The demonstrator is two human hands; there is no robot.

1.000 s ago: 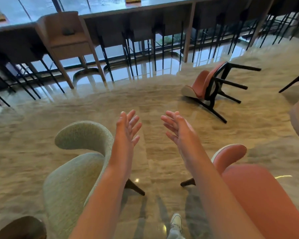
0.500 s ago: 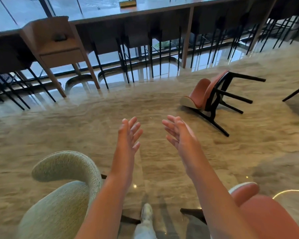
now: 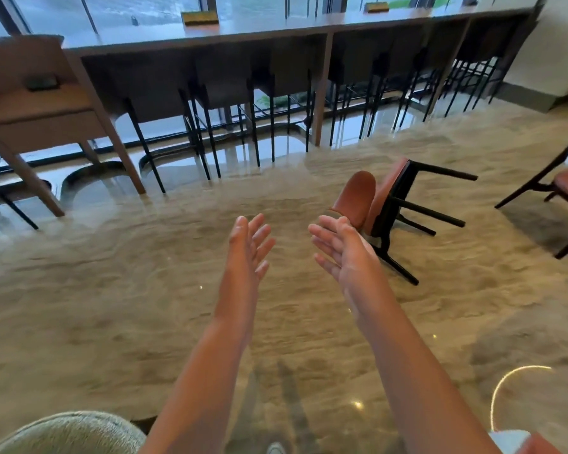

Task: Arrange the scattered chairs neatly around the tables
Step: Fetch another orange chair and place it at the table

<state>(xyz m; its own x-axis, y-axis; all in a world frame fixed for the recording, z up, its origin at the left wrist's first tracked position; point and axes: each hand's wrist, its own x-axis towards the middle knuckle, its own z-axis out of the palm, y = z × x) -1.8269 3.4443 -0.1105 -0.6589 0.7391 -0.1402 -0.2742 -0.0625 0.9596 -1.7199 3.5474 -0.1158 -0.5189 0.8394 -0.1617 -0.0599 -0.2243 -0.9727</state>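
Orange, the toppled chair (image 3: pixel 371 204) is approached; left hand (image 3: pixel 248 247) and right hand (image 3: pixel 341 253), fingers spread, empty. It must be gripped and righted.

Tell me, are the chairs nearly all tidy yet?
Not yet. Done: the dark stools sit tucked under the long counter. In hand: nothing, the left hand and right hand are open and empty, reaching forward. Left: the orange chair lies tipped on its side on the floor, needing to be stood up. Whether the green chair by the bottom edge is placed, I cannot tell.
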